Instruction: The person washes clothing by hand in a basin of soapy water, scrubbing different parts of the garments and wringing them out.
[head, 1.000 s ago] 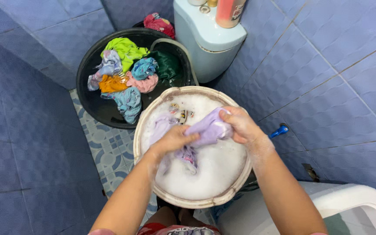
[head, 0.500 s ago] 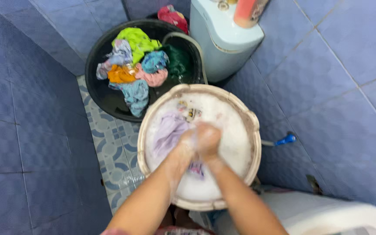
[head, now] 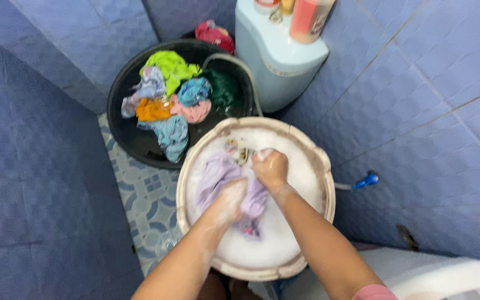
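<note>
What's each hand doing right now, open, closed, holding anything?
Left hand: closed on the lilac cloth in the foamy basin.
Right hand: closed in a fist on the same lilac cloth, just above the left.

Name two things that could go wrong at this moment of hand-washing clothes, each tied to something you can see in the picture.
1. Both the left hand and the right hand grip the lilac garment in a cream basin foamy almost to the rim; hard rubbing could slop suds over the edge.
2. Suds on the patterned floor tiles might make them slippery underfoot.
</note>
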